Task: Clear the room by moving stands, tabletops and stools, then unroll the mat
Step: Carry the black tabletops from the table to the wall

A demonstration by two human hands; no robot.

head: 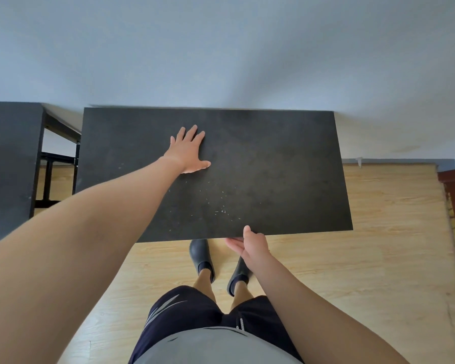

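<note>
The black tabletop [247, 166] fills the middle of the frame, its far edge at the pale wall [221, 48], above the wooden floor [378, 258]. The left hand [188, 151] lies flat and spread on its top surface, gripping nothing. The right hand [252, 245] pinches the near edge, thumb above and fingers beneath, and another dark tabletop on a stand [11, 166] is at the left of the frame.

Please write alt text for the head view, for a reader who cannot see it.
A person's left hand lies flat on a black tabletop while the right hand grips its near edge, above a wooden floor; another black tabletop stands at left.
</note>
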